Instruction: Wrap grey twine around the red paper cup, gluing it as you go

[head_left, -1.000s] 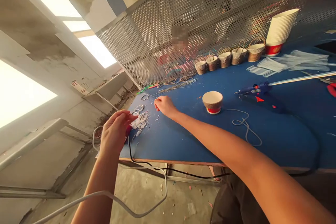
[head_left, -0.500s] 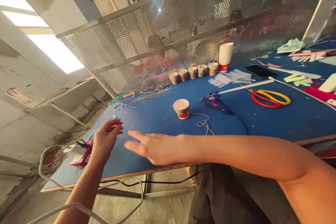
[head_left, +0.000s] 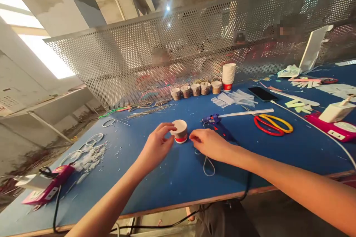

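A paper cup (head_left: 181,133) with a red band at its base and twine-like wrapping above it stands upright on the blue table. My left hand (head_left: 158,141) is at its left side, thumb and fingers apart, fingertips overlapping the rim in view; contact cannot be made out. Just right of the cup is my right hand (head_left: 207,142), its fingers curled together. What they hold, if anything, is hidden. A thin cord (head_left: 208,168) lies looped below that hand and disappears under it. Behind it, a blue glue gun (head_left: 213,119) with a long clear stick lies on its side.
Small handled cups (head_left: 195,89) and a stack of paper cups (head_left: 228,76) line the perforated screen (head_left: 125,55). Red-and-yellow-handled scissors (head_left: 274,124), a phone (head_left: 262,94) and pale strips (head_left: 235,98) lie right. Pink power strips (head_left: 52,187) and white scraps (head_left: 91,157) lie about.
Both hands have moved from the table's left side to the cup, my left hand on its left and my right hand on its right. The view has shifted, showing more of the left table.
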Demonstrator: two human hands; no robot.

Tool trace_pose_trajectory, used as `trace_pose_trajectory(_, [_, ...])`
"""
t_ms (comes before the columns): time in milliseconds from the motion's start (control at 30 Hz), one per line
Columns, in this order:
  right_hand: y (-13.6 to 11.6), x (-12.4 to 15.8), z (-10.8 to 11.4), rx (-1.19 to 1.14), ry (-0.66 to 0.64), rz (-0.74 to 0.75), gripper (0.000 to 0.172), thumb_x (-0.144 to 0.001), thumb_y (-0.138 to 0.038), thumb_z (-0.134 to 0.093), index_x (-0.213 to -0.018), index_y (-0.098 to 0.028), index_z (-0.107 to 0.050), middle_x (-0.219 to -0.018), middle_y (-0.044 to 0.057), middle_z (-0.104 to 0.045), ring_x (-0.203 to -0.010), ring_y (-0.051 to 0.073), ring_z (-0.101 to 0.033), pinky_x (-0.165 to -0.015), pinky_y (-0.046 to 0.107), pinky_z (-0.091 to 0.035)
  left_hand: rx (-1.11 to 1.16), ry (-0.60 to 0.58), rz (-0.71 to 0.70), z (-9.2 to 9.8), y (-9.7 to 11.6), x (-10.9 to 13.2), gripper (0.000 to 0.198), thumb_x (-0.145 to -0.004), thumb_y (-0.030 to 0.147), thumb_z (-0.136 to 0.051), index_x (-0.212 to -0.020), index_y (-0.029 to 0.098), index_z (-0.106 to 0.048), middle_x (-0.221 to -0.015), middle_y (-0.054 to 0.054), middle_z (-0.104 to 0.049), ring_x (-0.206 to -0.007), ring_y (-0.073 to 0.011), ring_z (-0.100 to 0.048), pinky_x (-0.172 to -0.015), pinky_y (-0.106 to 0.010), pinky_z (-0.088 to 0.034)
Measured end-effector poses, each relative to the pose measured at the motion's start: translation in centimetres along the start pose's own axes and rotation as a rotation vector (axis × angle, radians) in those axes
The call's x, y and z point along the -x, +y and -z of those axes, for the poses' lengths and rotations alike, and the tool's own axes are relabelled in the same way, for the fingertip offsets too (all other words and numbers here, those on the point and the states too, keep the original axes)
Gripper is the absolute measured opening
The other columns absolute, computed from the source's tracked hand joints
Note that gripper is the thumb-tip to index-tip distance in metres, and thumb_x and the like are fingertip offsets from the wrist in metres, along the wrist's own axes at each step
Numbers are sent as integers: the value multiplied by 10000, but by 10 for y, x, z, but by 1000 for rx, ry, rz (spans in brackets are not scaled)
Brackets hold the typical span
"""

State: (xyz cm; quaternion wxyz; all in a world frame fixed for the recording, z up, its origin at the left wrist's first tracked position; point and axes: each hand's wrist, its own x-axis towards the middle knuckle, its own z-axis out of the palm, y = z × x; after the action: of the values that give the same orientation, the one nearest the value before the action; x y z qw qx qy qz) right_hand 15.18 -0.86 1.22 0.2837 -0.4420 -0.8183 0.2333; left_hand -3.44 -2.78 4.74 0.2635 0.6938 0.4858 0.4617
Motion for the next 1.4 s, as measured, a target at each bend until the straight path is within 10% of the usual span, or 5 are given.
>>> trace_pose_trajectory(200, [33,-29,-21,-178,104,-124,262,-727,-13,-551,-953,-140,-592,-1025,108,-650,-944,199,-620,-817,313,-463,-133,12,-29,-31,-16,-9,352,-630,20,-587,-860,267,-688,-997,-44,-641,-975,-258,-543,-816,-326,-442])
trace_pose_trajectory(400, [33,-26,-36,-378,112,-66,291,-715,3,-550,-951,-166,-579,-1031,69,-657,-968,165,-624,-851,275,-471,-393,-49,-39,-29,-35,-5,266,-695,109,-574,-899,259,-656,-884,-46,-647,-820,-248,-544,-732,-324,-418])
trace_pose_trajectory(667, [44,-26,-12,-495,171,-167,235,-763,7,-508,-887,-165,-607,-743,5,-663,-606,114,-624,-602,240,-494,-299,56,-19,-19,-29,-3,269,-651,105,-613,-845,269,-701,-781,-23,-642,-690,-214,-553,-645,-281,-419])
trace_pose_trajectory(1400, [30,-19,-14,-177,326,153,164,-751,-24,-598,-669,-166,-589,-658,-16,-580,-600,114,-540,-583,226,-406,-176,4,102,-17,-14,-2,241,-653,163,-577,-846,207,-714,-678,10,-680,-504,-137,-549,-496,-232,-426])
